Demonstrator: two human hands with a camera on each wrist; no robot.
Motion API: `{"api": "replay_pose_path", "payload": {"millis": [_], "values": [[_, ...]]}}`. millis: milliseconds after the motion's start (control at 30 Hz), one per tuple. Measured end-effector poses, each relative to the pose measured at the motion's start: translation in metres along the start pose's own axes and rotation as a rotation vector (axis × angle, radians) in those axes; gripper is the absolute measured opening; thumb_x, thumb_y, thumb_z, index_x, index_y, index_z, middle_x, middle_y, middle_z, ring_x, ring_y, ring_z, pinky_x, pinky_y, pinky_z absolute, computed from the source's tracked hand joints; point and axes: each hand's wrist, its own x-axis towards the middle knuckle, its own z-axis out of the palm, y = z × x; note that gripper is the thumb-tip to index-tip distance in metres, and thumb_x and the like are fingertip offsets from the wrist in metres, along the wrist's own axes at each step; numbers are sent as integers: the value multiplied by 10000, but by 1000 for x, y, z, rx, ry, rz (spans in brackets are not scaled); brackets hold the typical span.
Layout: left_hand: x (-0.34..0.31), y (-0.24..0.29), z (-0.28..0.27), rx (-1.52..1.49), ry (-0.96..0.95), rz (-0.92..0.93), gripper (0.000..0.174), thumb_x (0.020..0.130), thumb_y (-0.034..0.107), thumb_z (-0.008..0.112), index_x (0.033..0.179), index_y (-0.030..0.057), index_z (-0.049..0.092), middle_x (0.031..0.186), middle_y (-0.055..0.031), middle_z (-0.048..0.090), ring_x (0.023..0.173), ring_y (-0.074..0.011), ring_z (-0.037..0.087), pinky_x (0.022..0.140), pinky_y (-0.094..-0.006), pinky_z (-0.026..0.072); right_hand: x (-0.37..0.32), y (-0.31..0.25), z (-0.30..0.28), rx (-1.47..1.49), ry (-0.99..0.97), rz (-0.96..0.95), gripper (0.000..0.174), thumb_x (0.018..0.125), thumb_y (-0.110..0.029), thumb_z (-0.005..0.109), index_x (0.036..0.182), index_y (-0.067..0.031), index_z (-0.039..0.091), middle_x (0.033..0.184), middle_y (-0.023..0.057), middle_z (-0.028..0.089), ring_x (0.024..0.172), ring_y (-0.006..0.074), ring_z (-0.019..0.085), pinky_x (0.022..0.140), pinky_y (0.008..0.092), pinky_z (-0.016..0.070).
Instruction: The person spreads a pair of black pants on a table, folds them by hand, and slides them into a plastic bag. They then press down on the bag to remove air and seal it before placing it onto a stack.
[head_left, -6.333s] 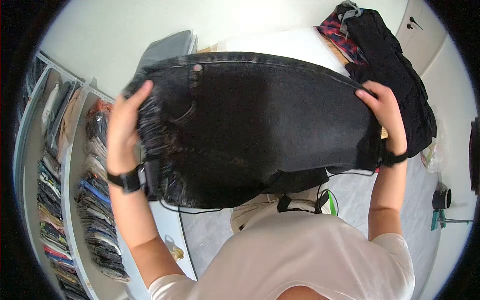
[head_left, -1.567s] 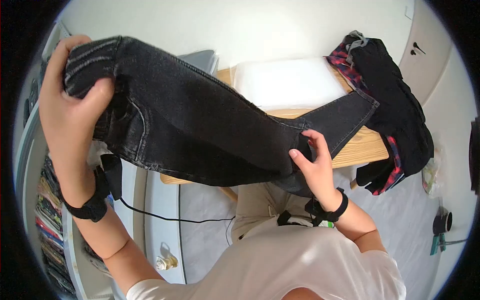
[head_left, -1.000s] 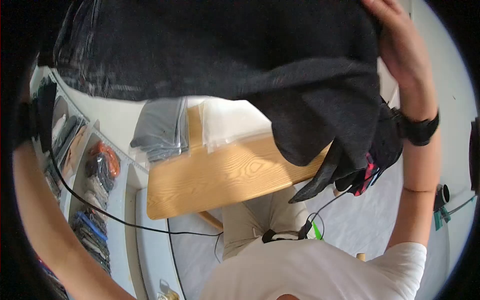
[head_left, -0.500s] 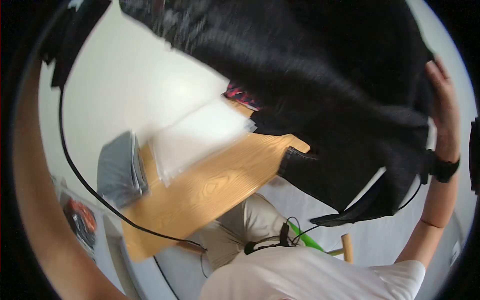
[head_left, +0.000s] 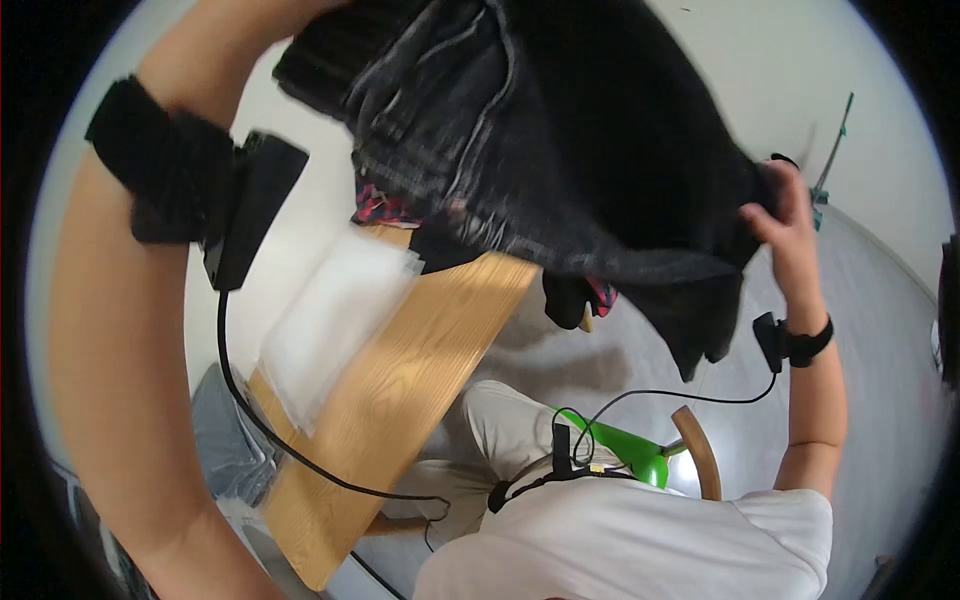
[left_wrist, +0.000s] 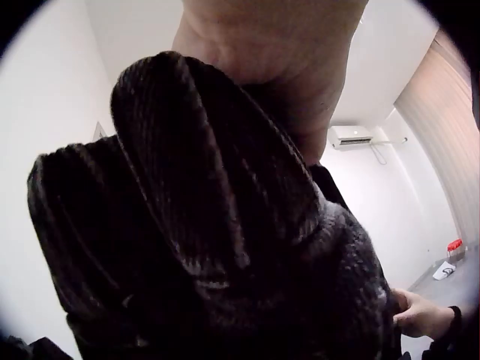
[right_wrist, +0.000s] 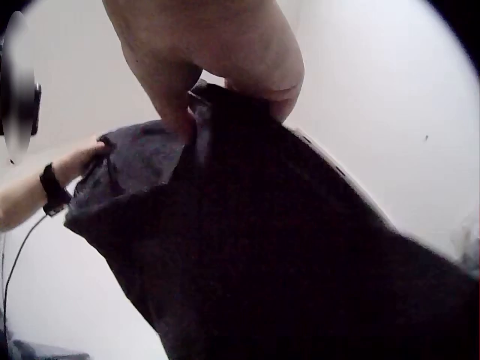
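Note:
Black jeans (head_left: pixel 600 130) hang in the air between both hands, the gathered waistband at the upper left of the head view. My left hand (left_wrist: pixel 262 45) grips the waistband; its fingers are hidden behind the cloth in the left wrist view, and the head view cuts the hand off at the top edge. With thumb and fingers my right hand (head_left: pixel 785 225) pinches the jeans farther down, at their right side. In the right wrist view that hand (right_wrist: pixel 217 60) holds a fold of the dark cloth (right_wrist: pixel 225 225).
Below the jeans stands a wooden table (head_left: pixel 400 370) with clear plastic bags (head_left: pixel 340 320) on it. Grey packed clothing (head_left: pixel 230 440) lies at its left end, a red plaid garment (head_left: pixel 380 205) at its far end. Cables run from both wrists; a green item (head_left: pixel 630 455) is by the waist.
The head view has turned, so the table stands steeper. The left forearm and waistband have come into view at the upper left; the right hand has shifted inward. Both hands still hold the jeans.

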Motion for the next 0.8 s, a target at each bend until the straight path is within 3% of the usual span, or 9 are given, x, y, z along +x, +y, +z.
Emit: {"api": "replay_pose_path", "payload": {"millis": [67,133,300,367,433,633,700,733,800], "values": [[1,4,5,-89,-123,-71,263,682,110,616,889,-47,578,720,-79,593,646,-153,551,602,-288,470,-17,25,12,110,-225,184,586,746,8,643,1287,-31,422,1130,44,552,1058,144,510,946,282,383],[-3,-1,26,-21,-99,0,277,667,108,631,885,-53,573,720,-100,596,655,-169,558,622,-287,469,-29,56,17,-137,-350,471,324,721,-65,653,1017,54,592,884,45,639,871,117,557,810,293,454],[3,4,26,-94,-223,-117,284,657,117,636,875,-52,567,716,-141,594,667,-191,562,630,-308,468,-51,95,45,-115,-230,347,269,698,-88,580,915,70,576,756,54,598,759,117,530,744,294,458],[-6,0,28,46,-134,90,295,650,132,638,867,-54,565,724,-165,596,676,-216,570,640,-317,470,-56,101,58,-88,-196,341,279,687,-80,564,923,69,569,761,54,595,761,120,527,748,301,457],[4,-11,22,-36,-210,-108,312,648,144,638,875,-57,568,738,-183,600,685,-237,580,647,-323,471,-62,101,71,7,-173,353,338,678,-62,539,990,68,540,831,65,598,818,128,531,781,302,454],[-22,-28,-1,110,-126,23,327,650,145,633,902,-58,585,720,-165,611,645,-221,586,621,-311,481,-89,122,98,173,-232,408,440,702,30,494,1140,48,526,1051,83,620,991,167,569,913,287,415],[-21,-75,-6,66,-324,-143,474,817,375,674,1087,-12,627,859,-112,679,700,-226,673,665,-307,552,-97,130,106,149,-255,421,423,719,37,492,1141,49,531,1062,89,623,977,164,575,910,289,420],[-28,-62,-16,265,-368,-341,484,848,354,637,1153,-19,587,1008,-139,651,885,-229,651,789,-303,522,-101,134,110,143,-271,428,423,719,37,492,1141,49,531,1062,89,623,977,164,575,910,289,420],[-40,-21,-25,275,-204,-221,402,754,248,628,1036,-37,593,858,-133,631,731,-208,612,682,-298,505,-109,140,117,149,-356,544,379,728,30,507,1103,50,562,1025,88,636,942,164,585,880,292,435]]}}
